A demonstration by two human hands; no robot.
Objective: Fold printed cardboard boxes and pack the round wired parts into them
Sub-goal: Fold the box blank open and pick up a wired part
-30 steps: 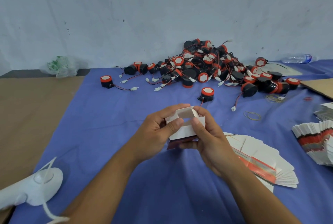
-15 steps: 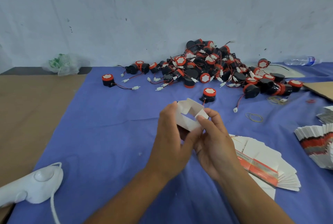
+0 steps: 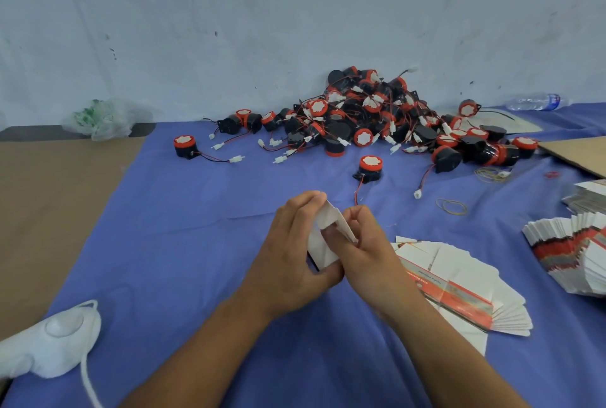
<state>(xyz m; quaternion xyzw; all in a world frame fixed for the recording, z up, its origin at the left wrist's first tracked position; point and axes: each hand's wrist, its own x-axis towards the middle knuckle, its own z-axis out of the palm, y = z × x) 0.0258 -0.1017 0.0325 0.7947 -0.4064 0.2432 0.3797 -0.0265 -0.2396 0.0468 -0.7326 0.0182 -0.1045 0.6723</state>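
Above the blue cloth [image 3: 180,243]: a person is holding a small white box [image 3: 319,253] between both hands, near the middle of the table.
Left hand [image 3: 288,263]: it is wrapping curled fingers round the box's left side and gripping it firmly.
Right hand [image 3: 370,250]: it is pinching a white flap at the top of the box, with its fingers bent in on the card.
Box: it is sitting tilted and partly folded, with much of it hidden by the two hands.
Round parts [image 3: 370,112]: they are lying in a black and red heap against the wall, trailing wires and white plugs.
Lone part [image 3: 370,166]: it is standing alone just beyond the hands.
Flat boxes [image 3: 459,283]: they are lying fanned out on the cloth just beside the right wrist.
Second stack [image 3: 574,253]: it is lying at the right edge.
Rubber bands [image 3: 451,206]: they are lying between the lone part and the second stack.
Mask [image 3: 52,348]: it is lying at the near left corner.
Bottle [image 3: 534,101]: it is lying on its side by the wall, far right.
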